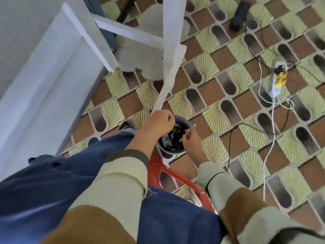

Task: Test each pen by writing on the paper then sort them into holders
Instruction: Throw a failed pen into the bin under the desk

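Patterned floor tiles surround a dark bin [169, 150] near your feet. Your right hand [190, 140] pinches what looks like a pen [191, 128] at the bin's right rim. Your left hand [158, 123] is fisted above it, and I cannot tell if it holds anything. A loose pinch could drop the pen into the clutter.

Left hand [158, 121] curls fisted; right hand [190, 140] pinches a pen [192, 128].

Left hand [159, 121]: curled fist over dark round bucket [171, 151].
Right hand [190, 142]: pinches slim pale pen [192, 127] above bucket rim.
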`<control>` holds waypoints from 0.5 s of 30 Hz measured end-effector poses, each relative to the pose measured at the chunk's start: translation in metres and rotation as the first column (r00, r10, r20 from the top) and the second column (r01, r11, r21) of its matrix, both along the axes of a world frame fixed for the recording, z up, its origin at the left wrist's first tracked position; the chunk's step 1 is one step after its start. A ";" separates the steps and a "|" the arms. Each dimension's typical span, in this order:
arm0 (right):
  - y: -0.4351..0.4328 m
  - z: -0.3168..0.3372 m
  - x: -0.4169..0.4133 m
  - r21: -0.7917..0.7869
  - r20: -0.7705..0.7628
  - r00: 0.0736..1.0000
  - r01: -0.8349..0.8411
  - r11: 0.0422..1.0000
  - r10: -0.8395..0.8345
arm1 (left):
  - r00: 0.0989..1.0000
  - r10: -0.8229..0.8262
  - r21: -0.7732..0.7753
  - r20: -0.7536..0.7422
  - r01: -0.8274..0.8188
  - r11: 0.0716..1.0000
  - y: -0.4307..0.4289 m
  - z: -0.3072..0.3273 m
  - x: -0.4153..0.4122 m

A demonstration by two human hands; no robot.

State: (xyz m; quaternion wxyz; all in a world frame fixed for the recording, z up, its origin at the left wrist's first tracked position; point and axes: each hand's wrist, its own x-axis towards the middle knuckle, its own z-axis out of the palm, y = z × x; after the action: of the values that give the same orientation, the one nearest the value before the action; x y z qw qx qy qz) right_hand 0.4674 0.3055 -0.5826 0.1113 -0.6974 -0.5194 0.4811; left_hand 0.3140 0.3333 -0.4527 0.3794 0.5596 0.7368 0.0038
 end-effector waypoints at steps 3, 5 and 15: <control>-0.001 -0.010 -0.002 -0.062 0.035 0.998 -0.053 0.997 0.055 | 0.999 0.012 0.030 0.047 -0.013 0.999 0.001 0.000 0.002; 0.001 -0.014 -0.002 -0.110 0.064 0.993 -0.094 0.989 0.102 | 0.996 0.018 0.035 0.088 -0.021 0.999 0.000 -0.001 0.003; 0.024 0.060 -0.012 0.097 -0.081 0.988 -0.125 0.987 0.133 | 0.968 0.101 0.226 0.228 -0.153 0.962 -0.005 0.062 0.007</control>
State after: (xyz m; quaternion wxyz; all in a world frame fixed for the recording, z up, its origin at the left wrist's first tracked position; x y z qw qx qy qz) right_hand 0.4552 0.3294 -0.5229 0.1342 -0.6347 -0.5798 0.4929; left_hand 0.3214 0.3283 -0.3904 0.3848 0.5492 0.7201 0.1783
